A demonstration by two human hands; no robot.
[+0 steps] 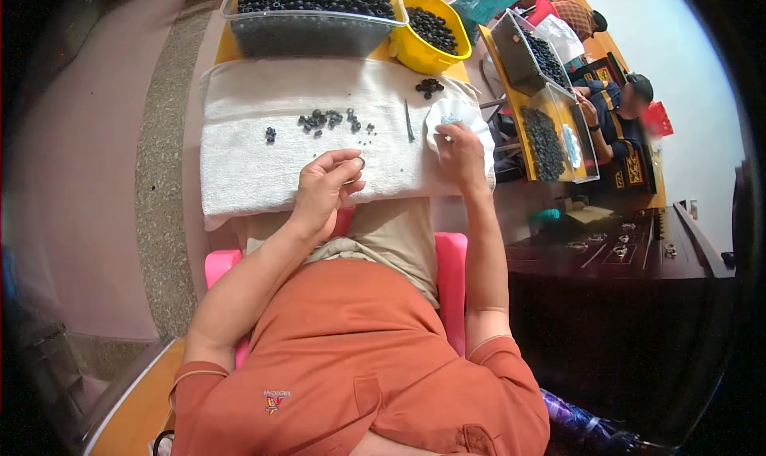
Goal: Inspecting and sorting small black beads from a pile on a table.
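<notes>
Sitting on a pink chair [452, 288], person in an orange shirt [351, 328], facing a tabletop [227, 49] mostly covered by a white towel [239, 177].

Left hand [327, 188]: over the near part of the towel, left of centre; thumb and forefinger closed on a small dark ring [362, 162], other fingers curled.

Right hand [460, 154]: at a white dish [479, 134] on the right side of the towel. Fingers bunched over pale bluish bits [449, 120] in the dish; cannot tell whether they grip any.

Beyond the left hand, on the towel: loose row of black parts [321, 119], with tiny pieces scattered at its right end; small separate cluster [270, 134] to its left. Slim dark tool [409, 122] lies just left of the dish, pointing near to far. Farther off, another black heap [429, 87].

Far edge: yellow tub [423, 57] on the right, large clear bin [307, 37] on the left, both holding many black parts.

Right, beyond a gap: second table [511, 97] with two clear bins of similar parts; co-worker [618, 117] seated at its right side.
</notes>
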